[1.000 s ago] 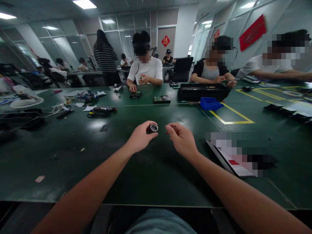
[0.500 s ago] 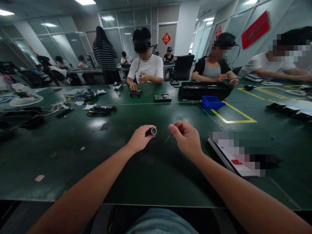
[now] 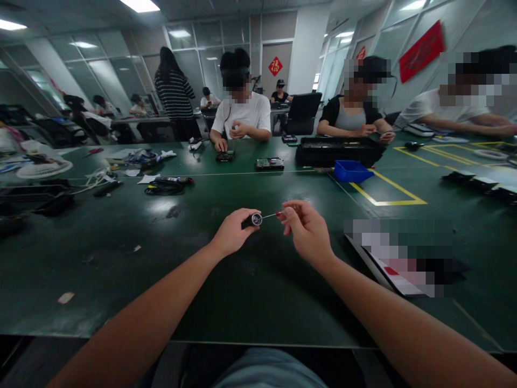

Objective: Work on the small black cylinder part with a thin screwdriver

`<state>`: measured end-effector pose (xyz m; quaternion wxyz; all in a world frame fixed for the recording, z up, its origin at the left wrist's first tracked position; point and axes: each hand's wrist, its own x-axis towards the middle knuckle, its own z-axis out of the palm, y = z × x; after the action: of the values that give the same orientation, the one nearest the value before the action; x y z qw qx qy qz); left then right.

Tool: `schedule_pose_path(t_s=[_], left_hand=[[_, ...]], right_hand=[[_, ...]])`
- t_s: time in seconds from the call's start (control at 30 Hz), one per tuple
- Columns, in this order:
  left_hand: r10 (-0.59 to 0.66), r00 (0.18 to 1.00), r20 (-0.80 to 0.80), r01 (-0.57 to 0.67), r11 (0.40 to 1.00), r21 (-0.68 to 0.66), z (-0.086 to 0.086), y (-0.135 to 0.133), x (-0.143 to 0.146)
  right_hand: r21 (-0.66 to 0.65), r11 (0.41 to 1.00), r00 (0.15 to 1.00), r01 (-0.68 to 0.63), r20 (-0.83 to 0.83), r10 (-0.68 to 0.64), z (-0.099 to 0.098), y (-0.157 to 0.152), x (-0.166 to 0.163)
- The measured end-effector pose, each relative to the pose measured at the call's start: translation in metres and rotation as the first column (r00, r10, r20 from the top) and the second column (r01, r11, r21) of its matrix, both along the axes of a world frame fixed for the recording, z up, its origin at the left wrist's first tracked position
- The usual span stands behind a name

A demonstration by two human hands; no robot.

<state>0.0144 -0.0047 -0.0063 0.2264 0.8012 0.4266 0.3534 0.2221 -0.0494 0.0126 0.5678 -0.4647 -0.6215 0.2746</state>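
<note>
My left hand (image 3: pixel 233 233) is closed around a dark cylindrical part (image 3: pixel 256 219) whose round, silvery open end faces right and toward me. In my right hand (image 3: pixel 307 229), the fingers pinch the reddish handle of a thin screwdriver (image 3: pixel 271 215). Its metal shaft points left, and the tip is at the cylinder's open end; whether it touches inside cannot be made out. Both hands are held above the green table (image 3: pixel 242 302).
Right of my hands lies a white, partly blurred box or booklet (image 3: pixel 404 283). Farther back are a blue bin (image 3: pixel 352 171), a long black housing (image 3: pixel 339 151), a circuit board (image 3: pixel 269 163) and a coiled black cable (image 3: pixel 167 186). Several people sit across the table.
The screwdriver has swung from pointing down-left to nearly level, and its tip has come to the cylinder's open end. My left hand has barely moved.
</note>
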Motion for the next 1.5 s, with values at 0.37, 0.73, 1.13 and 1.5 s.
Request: schedule_pose_path(t_s=[0.37,0.73,1.13,1.5], left_hand=[[-0.014,1.0,-0.012,0.014,1.0,-0.018,0.0,0.0,-0.002],[-0.028,1.0,0.003,0.028,1.0,-0.01,-0.001,-0.001,-0.003],[-0.034,0.999,0.007,0.034,0.999,0.027,-0.004,0.0,-0.004],[-0.023,1.0,0.016,0.023,1.0,0.004,-0.004,0.0,-0.003]], right_hand=[[-0.008,0.999,0.998,0.052,0.018,-0.052,-0.001,0.003,0.002],[-0.03,0.996,0.993,0.089,0.081,-0.087,0.004,0.002,0.002],[0.162,0.974,0.944,0.157,0.265,-0.196,0.009,-0.002,0.002],[0.201,0.979,0.965,-0.022,0.26,-0.032,0.006,-0.004,0.003]])
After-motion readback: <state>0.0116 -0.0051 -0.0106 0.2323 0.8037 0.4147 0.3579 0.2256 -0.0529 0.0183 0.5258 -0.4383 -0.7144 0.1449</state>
